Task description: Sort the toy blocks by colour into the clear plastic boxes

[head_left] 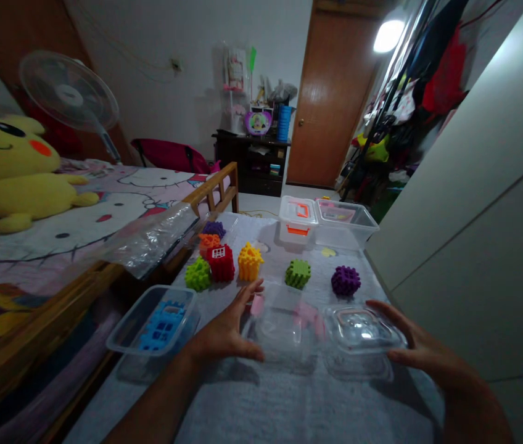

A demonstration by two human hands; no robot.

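A clear plastic box with pink latches (289,330) stands on the cloth-covered table. My left hand (224,330) spans its left side, the thumb at the near corner and the fingers by the far edge. To its right is a smaller clear plastic container (361,333) with a shiny lid. My right hand (421,351) grips its right end between thumb and fingers. On the left stands an uncovered clear tub (118,339) with blue interlocking toy pieces (163,325) in it.
Behind the boxes are toy cubes: lime (197,274), red (221,264), yellow (250,262), green (297,273) and purple (345,281). Farther back are an orange-latched box (292,231) and a clear bin (345,233). A wooden bed rail (215,191) borders the left; a white cabinet (474,203) borders the right.
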